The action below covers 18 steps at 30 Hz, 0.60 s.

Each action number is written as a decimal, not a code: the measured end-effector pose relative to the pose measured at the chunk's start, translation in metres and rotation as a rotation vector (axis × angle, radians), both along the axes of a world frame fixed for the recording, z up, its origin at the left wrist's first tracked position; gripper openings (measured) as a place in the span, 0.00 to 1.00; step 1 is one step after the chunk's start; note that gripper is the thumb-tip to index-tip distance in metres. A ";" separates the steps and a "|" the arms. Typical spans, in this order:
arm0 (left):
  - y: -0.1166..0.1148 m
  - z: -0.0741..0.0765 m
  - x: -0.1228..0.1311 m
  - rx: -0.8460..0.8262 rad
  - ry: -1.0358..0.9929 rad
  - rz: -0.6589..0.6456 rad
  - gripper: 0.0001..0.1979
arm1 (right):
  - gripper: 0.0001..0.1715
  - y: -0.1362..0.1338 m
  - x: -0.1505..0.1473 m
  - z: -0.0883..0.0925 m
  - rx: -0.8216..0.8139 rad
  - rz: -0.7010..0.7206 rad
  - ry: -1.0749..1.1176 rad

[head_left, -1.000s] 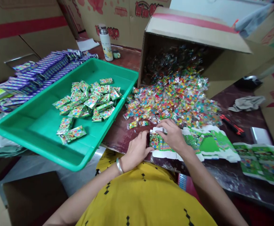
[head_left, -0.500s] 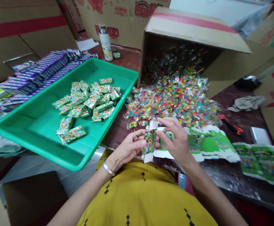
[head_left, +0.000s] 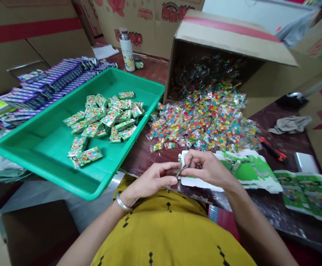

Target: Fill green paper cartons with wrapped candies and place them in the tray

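My left hand [head_left: 155,178], with a silver bangle at the wrist, pinches one side of a small printed carton [head_left: 181,170] seen nearly edge-on at the table's front edge. My right hand [head_left: 205,167] grips the carton's other side, its fingers curled. Beneath and beside my right hand lie flat green-and-white printed cartons [head_left: 245,168]. Just beyond the hands spreads a heap of clear packets of colourful candy [head_left: 205,118], spilling from a cardboard box [head_left: 233,31] on its side. To the left, a green tray [head_left: 39,147] holds several small filled-looking cartons [head_left: 87,157].
Purple boxes [head_left: 58,79] are stacked behind the tray. A bottle [head_left: 127,53] and a small cup [head_left: 139,64] stand at the back. A red-and-black cutter [head_left: 274,149], a grey cloth [head_left: 290,124] and more flat green cartons [head_left: 310,190] lie at right.
The carton in my hands has turned from showing its printed face to nearly edge-on. My right hand has moved lower and its fingers have curled in. The view has shifted slightly.
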State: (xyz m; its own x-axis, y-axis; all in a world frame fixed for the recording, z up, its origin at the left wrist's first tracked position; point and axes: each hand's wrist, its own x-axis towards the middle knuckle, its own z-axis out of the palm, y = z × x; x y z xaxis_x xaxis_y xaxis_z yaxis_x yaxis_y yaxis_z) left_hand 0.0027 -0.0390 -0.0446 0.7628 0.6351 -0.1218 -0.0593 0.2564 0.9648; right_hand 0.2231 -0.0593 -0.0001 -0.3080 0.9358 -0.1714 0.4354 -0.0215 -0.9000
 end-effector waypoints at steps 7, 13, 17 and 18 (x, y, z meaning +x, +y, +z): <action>0.001 0.000 0.000 0.061 -0.003 0.011 0.24 | 0.12 -0.005 0.004 0.000 -0.085 -0.011 0.083; 0.002 0.004 0.003 0.041 0.044 0.004 0.18 | 0.10 -0.008 0.005 -0.004 -0.256 0.180 0.083; 0.003 0.005 0.004 0.178 0.086 0.120 0.14 | 0.10 -0.011 -0.002 -0.012 -0.099 -0.051 0.186; 0.003 0.002 0.005 0.163 0.084 0.170 0.14 | 0.11 -0.012 -0.005 -0.016 -0.012 -0.163 0.211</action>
